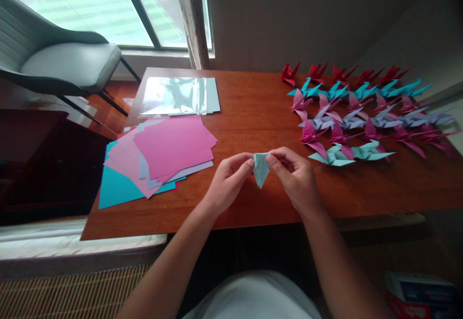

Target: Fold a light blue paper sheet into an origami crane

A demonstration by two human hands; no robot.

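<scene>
A small piece of folded pale mint paper (261, 169) is held up above the front part of the table, its narrow point facing down. My left hand (233, 176) pinches its upper left corner between thumb and forefinger. At the upper right corner, my right hand (294, 174) grips it the same way. To the right of my hands stand two mint paper cranes (334, 155), the nearest of several rows of folded cranes. Fingers hide the paper's two top corners.
The wooden table (249, 102) bears loose sheets of coloured paper (173, 147) at left and a shiny clear packet of paper (177, 96) behind them. Rows of red, turquoise (336, 90), pink, lilac and magenta cranes fill the right side. A grey chair (72, 63) stands beyond the left edge.
</scene>
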